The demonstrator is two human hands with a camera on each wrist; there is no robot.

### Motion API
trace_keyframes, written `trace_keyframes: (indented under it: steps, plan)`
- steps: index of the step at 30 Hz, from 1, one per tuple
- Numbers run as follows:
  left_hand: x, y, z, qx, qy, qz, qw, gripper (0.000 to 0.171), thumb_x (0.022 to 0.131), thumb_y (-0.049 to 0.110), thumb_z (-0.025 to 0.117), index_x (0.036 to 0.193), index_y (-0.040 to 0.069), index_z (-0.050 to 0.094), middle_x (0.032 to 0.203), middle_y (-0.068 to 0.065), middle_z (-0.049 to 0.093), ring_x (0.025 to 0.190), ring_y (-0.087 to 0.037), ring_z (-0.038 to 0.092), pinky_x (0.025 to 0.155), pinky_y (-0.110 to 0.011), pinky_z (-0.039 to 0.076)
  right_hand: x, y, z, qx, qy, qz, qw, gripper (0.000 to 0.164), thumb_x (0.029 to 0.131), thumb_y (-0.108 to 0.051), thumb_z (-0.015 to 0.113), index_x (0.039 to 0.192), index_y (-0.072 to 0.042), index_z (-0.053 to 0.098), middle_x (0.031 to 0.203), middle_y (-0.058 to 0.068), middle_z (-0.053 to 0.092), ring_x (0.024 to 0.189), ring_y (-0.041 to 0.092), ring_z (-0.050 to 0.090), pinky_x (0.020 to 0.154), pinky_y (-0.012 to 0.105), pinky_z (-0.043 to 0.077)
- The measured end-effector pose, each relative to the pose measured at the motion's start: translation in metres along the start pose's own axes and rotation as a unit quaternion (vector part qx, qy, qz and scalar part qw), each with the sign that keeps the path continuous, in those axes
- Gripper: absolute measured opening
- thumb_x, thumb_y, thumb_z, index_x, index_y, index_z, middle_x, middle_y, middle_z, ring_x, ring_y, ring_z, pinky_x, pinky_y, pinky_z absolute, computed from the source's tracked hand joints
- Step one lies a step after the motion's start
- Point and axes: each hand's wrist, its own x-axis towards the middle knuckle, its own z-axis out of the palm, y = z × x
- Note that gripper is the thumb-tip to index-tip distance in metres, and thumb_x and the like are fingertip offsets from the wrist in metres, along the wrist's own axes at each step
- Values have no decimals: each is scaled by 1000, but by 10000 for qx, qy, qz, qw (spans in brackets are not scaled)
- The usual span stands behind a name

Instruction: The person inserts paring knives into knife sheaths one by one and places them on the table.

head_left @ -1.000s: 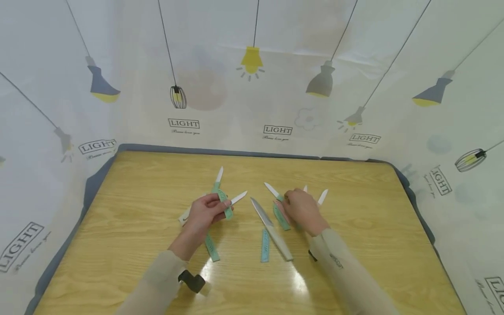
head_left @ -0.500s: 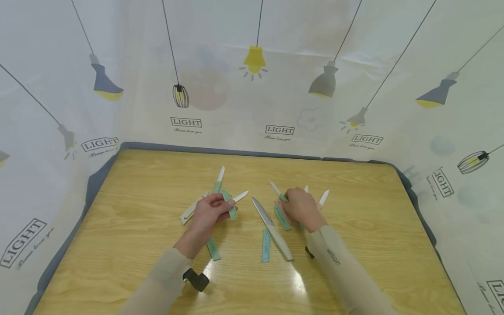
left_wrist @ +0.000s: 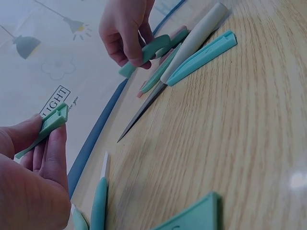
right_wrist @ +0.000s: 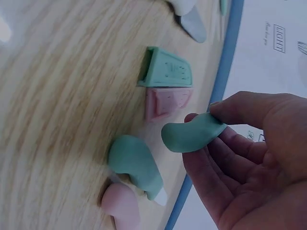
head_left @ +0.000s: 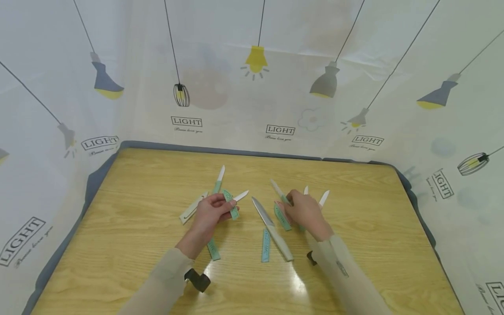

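Leftmost on the wooden table [head_left: 118, 227], a cream sheath [head_left: 190, 210], slanted, partly behind the left hand [head_left: 208, 215]; a loose green sheath [head_left: 214, 251] sticks out toward the near edge, and a bare knife [head_left: 221, 173] aims its white blade at the far edge. Left hand: fingers curled, pinching a small green sheath [left_wrist: 55, 121] against the thumb, above the table, left of centre; another bare knife [head_left: 242, 195] lies just beyond, tip toward the right edge. Middle: teal sheath [head_left: 265, 248], lengthwise toward the near edge, big knife [head_left: 281, 243] beside it, tip to the far edge. Then a flat green sheath [head_left: 282, 218] touching a pink sheath [right_wrist: 165, 103]. Right hand [head_left: 307, 213]: thumb and fingers closed round a green-handled knife [right_wrist: 189, 136], just over the table, blade uncovered, pointing toward the far edge. Farther toward the right edge, a second green-handled knife [right_wrist: 135, 163] and a pink-handled knife [right_wrist: 121, 203] lie close together. My read: matching sheath to knife, hands apart, blade not yet covered. Next move seems to call for bringing both together, sheath opening lined up with the blade tip, fingertips clear of the edge; whether that sheath fits, can't tell from here
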Motion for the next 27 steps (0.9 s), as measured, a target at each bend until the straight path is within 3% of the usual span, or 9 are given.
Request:
trace_keyframes:
  steps: [7,18,23,27]
  plan:
    - [-1,0,1,-64,-10,48,10000,34,86,8,71,114,-6,60,92,-12,69,83,-22,70,73,-30,59,-14,1,-4,209,159,16,9997,31,93,-22,60,115,-1,62,93,8,68,61,14,53,54,30,50]
    - [-1,1,3,-192,25,-15,9998,35,84,11,73,112,-4,59,89,-9,69,83,-22,70,74,-31,59,-31,9,-5,773,417,-261,9958,28,92,-17,56,115,-2,58,100,11,68,58,11,52,47,24,44]
    - [-2,3,7,-307,84,-29,9995,37,83,15,75,110,-2,58,94,-10,69,86,-21,70,74,-28,59,-39,13,-5,1379,383,-559,9881,26,95,-11,50,118,2,52,81,7,62,48,8,42,40,19,37]
    - [-2,6,13,-574,86,109,9983,35,84,15,74,109,-2,57,99,-14,69,94,-27,68,78,-30,58,-45,13,-3,1581,559,-935,9814,23,97,-6,47,117,6,50,66,2,50,46,6,38,39,18,35]
